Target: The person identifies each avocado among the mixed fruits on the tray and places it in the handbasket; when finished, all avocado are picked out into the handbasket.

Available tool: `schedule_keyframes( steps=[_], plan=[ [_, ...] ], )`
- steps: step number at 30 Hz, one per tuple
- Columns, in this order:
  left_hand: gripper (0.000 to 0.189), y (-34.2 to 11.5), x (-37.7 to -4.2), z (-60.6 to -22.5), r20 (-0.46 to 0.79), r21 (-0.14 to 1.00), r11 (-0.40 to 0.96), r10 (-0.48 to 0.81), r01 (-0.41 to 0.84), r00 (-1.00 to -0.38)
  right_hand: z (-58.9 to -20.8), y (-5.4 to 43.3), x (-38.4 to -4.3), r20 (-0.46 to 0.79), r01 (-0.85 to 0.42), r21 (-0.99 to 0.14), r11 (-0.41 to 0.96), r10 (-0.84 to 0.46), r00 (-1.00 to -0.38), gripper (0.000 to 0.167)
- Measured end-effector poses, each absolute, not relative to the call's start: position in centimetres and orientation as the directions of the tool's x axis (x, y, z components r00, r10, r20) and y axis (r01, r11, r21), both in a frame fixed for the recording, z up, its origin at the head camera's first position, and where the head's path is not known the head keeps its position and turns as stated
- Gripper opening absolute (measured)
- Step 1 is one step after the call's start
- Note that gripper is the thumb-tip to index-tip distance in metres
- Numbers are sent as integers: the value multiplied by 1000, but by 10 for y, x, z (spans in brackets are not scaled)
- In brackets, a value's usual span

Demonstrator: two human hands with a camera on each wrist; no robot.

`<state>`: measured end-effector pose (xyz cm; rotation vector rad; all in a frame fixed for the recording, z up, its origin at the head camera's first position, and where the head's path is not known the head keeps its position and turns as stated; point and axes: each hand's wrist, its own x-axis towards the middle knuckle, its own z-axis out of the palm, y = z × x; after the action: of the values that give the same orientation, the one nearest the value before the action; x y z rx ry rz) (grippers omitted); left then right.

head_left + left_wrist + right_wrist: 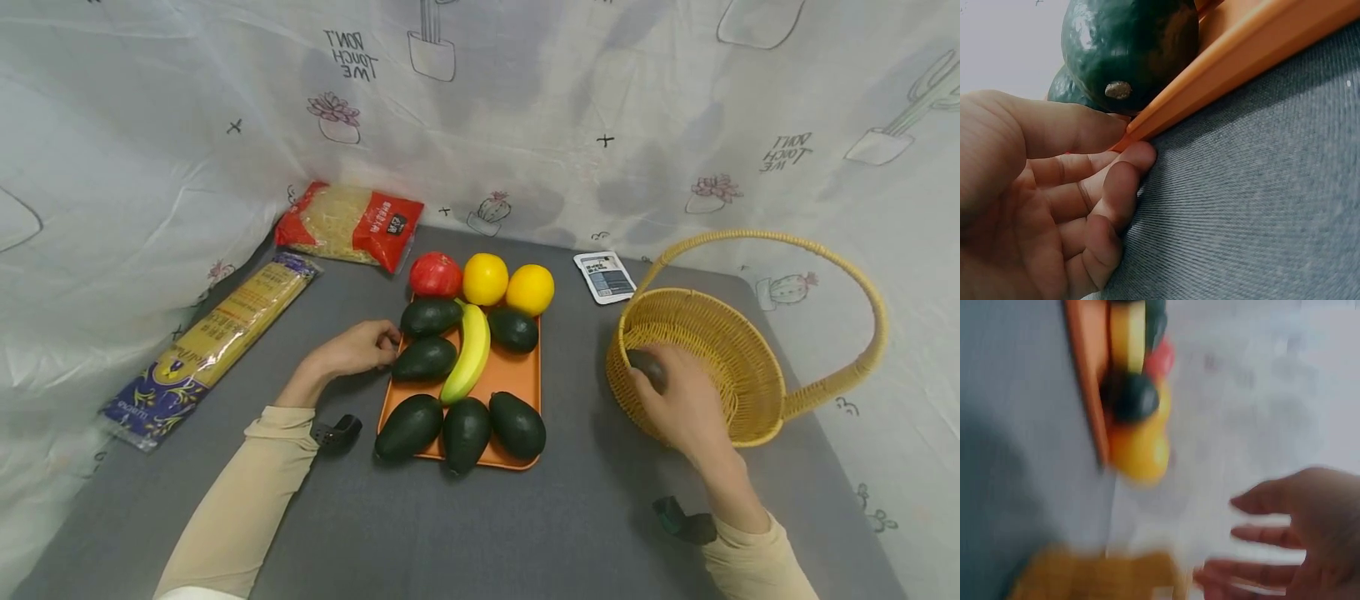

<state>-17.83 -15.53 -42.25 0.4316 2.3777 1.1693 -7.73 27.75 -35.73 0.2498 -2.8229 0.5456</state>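
Note:
My left hand (358,347) is at the left edge of the orange tray (529,379); in the left wrist view its thumb and fingers pinch the tray's rim (1172,100). Several dark green avocados (425,359) and a yellow banana (469,354) lie on the tray. My right hand (681,396) reaches over the near left side of the yellow wicker basket (738,333). A dark avocado (649,371) shows beside its thumb in the head view. In the blurred right wrist view, the right hand's fingers (1254,572) are extended and spread, with nothing between them.
A red pomegranate (436,275) and two yellow fruits (486,279) sit at the tray's far end. A white flat pack (606,277) lies left of the basket's arched handle (847,267). Packs of noodles (210,342) and red-ended dry food (348,223) lie on the left.

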Motion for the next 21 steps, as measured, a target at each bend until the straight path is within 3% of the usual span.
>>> schedule_keyframes(
  steps=[3, 7, 14, 21],
  plan=[
    [31, -155, -179, -422, -262, 799, 596, 464, 79, -846, -364, 244, -66, 359, -394, -310, 865, -277, -891, 38],
    [31, -153, -179, -422, -267, 794, 602, 466, 81, -844, -378, 204, -53, 300, -517, -261, 815, -440, -846, 50],
    [30, -153, -177, -425, -253, 805, 587, 462, 80, -850, -402, 174, -49, 183, -546, -193, 816, -517, -837, 63],
    [31, -153, -179, -425, -236, 806, 583, 474, 101, -849, -410, 171, -51, 168, -518, -226, 825, -490, -855, 65]
  ],
)
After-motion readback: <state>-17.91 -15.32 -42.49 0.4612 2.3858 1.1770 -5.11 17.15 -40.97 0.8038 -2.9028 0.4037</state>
